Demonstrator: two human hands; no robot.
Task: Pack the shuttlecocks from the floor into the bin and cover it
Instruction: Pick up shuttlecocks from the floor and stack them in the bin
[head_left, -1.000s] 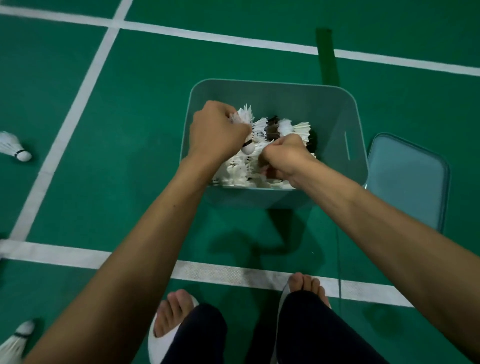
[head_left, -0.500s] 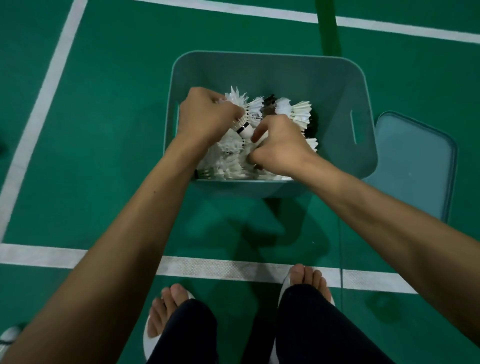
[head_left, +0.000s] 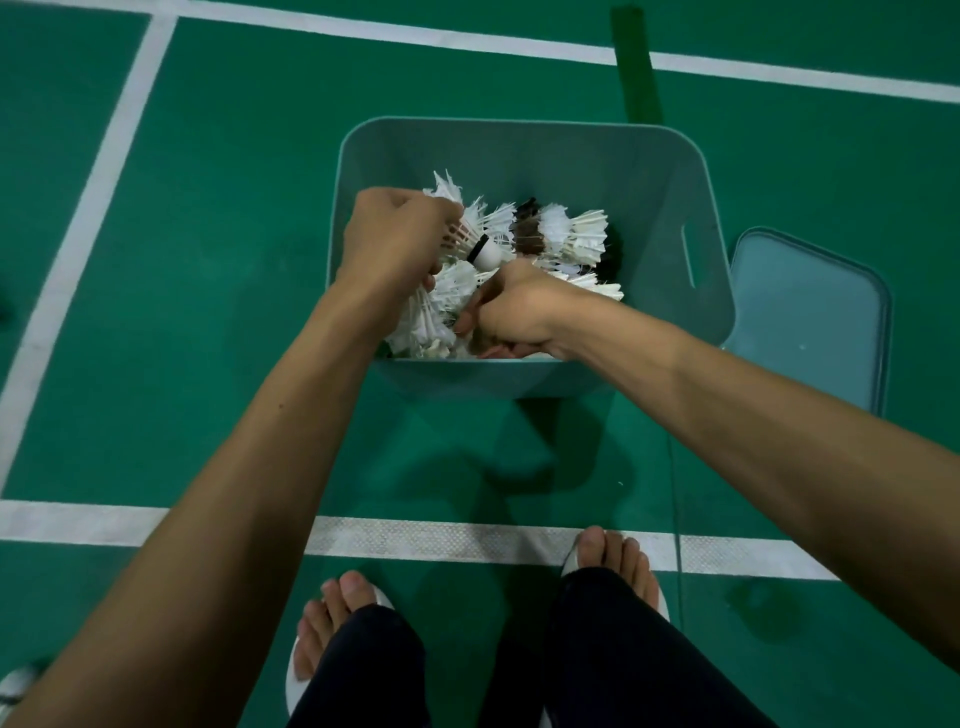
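Your left hand (head_left: 395, 234): It is in the left side of the bin. Your fingers are curled tight round the feather end of the black-band shuttlecock (head_left: 485, 253).
Black-band shuttlecock: Its round white tip has a black ring. The tip pokes out to the right of your left hand and sits on top of the pile.
Your right hand (head_left: 514, 306): It is low in the bin, near the front wall, just beside your left hand. Your fingers are curled down into the white feathers. I cannot tell if they hold anything.
Shuttlecocks (head_left: 571, 236): Lots of them lie in a heap inside the bin. Most are white. One or two in the middle look dark.
Bin (head_left: 519, 124): It is a grey-blue box with round corners and a handle slot in its right wall. It stands on the floor right in front of your feet. Its top is open.
Lid (head_left: 810, 312): It lies flat on the floor, just beside the right side of the bin. It is not on the bin.
Stray shuttlecock (head_left: 13, 686): One more lies on the floor at the bottom left corner, well apart from the bin. Only part of it shows.
Floor (head_left: 234, 260): It is green with white lines (head_left: 467, 540).
Your feet (head_left: 343, 618): Your toes show at the bottom, by the near white line, in white slippers.
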